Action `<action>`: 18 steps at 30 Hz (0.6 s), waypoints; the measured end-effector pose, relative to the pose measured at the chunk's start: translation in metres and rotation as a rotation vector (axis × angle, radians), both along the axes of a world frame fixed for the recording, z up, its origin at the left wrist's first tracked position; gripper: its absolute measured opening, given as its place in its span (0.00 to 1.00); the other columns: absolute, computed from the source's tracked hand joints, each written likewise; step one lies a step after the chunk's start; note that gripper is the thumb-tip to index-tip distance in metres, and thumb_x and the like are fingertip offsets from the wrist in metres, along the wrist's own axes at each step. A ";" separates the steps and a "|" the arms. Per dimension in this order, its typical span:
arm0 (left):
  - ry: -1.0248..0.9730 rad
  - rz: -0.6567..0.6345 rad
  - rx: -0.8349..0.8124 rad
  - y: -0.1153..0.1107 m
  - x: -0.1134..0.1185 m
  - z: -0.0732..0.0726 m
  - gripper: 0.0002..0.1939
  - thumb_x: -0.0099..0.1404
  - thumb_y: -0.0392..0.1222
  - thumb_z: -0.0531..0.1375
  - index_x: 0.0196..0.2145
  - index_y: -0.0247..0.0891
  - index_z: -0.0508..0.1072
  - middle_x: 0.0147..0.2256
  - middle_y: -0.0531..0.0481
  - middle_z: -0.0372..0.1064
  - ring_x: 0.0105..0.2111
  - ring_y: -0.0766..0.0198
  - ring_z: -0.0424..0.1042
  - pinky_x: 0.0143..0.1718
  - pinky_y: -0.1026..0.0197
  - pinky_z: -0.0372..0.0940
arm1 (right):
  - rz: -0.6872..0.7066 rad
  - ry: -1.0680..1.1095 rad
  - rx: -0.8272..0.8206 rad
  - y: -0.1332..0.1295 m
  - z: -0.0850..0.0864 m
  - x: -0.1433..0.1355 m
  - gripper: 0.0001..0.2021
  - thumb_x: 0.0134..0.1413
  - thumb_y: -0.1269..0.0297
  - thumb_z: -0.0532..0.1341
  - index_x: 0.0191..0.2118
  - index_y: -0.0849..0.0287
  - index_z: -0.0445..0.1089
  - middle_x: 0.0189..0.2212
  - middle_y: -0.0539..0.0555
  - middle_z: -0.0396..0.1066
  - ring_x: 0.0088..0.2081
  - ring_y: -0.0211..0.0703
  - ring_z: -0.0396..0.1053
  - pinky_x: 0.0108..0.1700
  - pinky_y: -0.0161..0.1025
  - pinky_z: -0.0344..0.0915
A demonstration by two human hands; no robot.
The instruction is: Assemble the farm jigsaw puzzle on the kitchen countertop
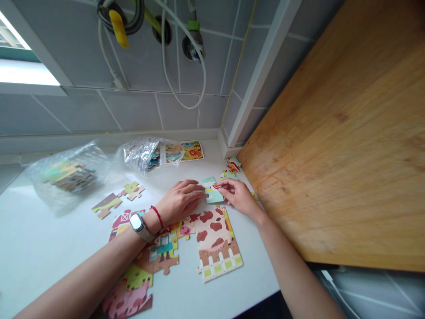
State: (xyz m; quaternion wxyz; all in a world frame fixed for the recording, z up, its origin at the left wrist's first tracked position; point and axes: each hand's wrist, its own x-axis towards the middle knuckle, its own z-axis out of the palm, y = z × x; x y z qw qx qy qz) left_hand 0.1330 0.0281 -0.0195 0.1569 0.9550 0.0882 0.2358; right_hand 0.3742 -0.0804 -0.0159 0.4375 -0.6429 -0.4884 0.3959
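Pale-green puzzle pcs [214, 197] lie on the white tabletop [49, 252], btwn the two hands, just above the cow section. R hand [237, 196]: thumb & fingertips drawn together in a pinch on a small red-marked pc [216, 187], over the pale-green ones. L hand [179, 199]: fingers loosely stretched, close together, nothing seen in grip; tips at L edge of the pale-green pcs, can't tell if pressing. L wrist has a red cord [157, 216] + watch [136, 221]. Cow section [215, 230], w/ white fence along the bottom, sits nearest below; farm-scene section [166, 248] runs partly under L forearm, pink pig part [131, 294] at its lower end. More loose pcs [233, 164] up by the wooden panel [348, 133] on R; two others [108, 204] L of L hand. Further back: clear bag [41, 188] w/ pcs inside, 2nd clear bag [139, 150] partly over a picture card [193, 149]. Behind: grey tiled wall [133, 110], white cable [203, 75] looped down it.
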 end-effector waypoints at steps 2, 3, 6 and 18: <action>-0.029 0.001 -0.025 -0.001 0.000 0.001 0.15 0.75 0.35 0.54 0.53 0.40 0.77 0.52 0.42 0.78 0.54 0.51 0.73 0.54 0.46 0.71 | -0.020 0.140 -0.029 0.000 0.001 0.000 0.18 0.54 0.53 0.70 0.48 0.55 0.75 0.30 0.48 0.71 0.27 0.38 0.72 0.30 0.37 0.74; -0.041 0.001 -0.038 -0.001 0.000 0.001 0.15 0.75 0.35 0.54 0.52 0.39 0.78 0.51 0.41 0.78 0.54 0.52 0.73 0.54 0.47 0.71 | -0.033 0.200 -0.042 0.000 0.003 -0.001 0.21 0.53 0.53 0.71 0.51 0.54 0.74 0.31 0.47 0.70 0.27 0.38 0.73 0.31 0.37 0.76; -0.064 -0.002 -0.056 0.000 0.000 0.001 0.14 0.75 0.35 0.55 0.51 0.38 0.78 0.49 0.41 0.79 0.51 0.53 0.74 0.53 0.48 0.72 | -0.029 0.311 -0.073 -0.001 0.008 -0.002 0.29 0.50 0.55 0.73 0.58 0.51 0.69 0.34 0.46 0.69 0.29 0.38 0.75 0.34 0.39 0.78; -0.048 -0.086 -0.078 -0.003 0.000 0.003 0.13 0.75 0.38 0.57 0.52 0.41 0.78 0.49 0.42 0.77 0.50 0.54 0.74 0.52 0.50 0.71 | -0.150 0.039 0.158 0.005 0.000 0.001 0.17 0.54 0.47 0.71 0.37 0.58 0.79 0.35 0.56 0.80 0.38 0.47 0.77 0.44 0.42 0.72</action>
